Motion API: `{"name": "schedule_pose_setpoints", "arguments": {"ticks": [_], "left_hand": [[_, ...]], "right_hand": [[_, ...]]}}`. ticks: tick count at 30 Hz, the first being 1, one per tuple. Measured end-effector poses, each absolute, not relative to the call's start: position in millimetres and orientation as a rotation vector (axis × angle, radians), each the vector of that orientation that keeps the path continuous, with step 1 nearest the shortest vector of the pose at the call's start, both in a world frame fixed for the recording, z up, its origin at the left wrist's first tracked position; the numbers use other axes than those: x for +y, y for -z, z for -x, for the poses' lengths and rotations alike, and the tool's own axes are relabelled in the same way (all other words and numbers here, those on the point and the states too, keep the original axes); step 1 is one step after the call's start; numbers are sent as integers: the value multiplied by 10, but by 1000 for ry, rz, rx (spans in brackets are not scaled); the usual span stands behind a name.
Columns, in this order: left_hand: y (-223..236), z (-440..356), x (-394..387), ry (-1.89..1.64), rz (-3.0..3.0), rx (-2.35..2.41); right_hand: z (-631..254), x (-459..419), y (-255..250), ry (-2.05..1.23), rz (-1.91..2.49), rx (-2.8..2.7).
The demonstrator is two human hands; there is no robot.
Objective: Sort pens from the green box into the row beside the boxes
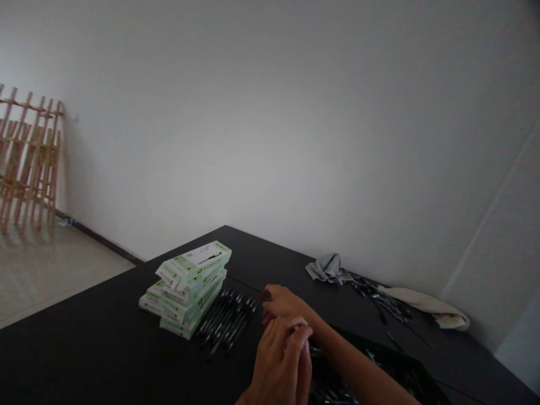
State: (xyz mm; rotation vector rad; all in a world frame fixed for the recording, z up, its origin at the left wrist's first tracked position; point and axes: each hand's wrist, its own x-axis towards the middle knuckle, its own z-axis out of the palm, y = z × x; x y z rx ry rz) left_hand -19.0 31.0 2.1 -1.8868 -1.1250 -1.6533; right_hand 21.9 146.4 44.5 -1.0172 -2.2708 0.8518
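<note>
My left hand (282,354) is at the lower middle, its fingers folded together. Whatever it may hold is hidden. Just beyond it, my right hand (280,304) reaches across from the right with bent fingers, and I cannot make out anything in them. To the left of both hands lies a bundle of black pens (230,319), side by side on the table. Next to the pens stands an uneven stack of green-and-white pen boxes (192,289). Beneath my right forearm is a dark tray (405,360) with loose pen parts, partly covered by the arm.
The black table (84,343) reaches to a pale wall (270,140). Toward its back right lie a grey cloth (327,268), a pile of loose pens or pen parts (382,301) and a whitish cloth bag (426,304). Wooden frames (31,157) lean at the far left.
</note>
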Motion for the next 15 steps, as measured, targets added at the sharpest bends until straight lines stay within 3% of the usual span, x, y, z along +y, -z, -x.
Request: {"name": "schedule_pose_setpoints", "arguments": {"ticks": [7, 15], "left_hand": [[-51, 140, 272, 1632, 2030, -1024], [18, 110, 263, 1591, 2165, -1187]], "right_hand": [[-1294, 1301, -854, -872, 1156, -2443], [-2153, 875, -237, -627, 1390, -2824]]}}
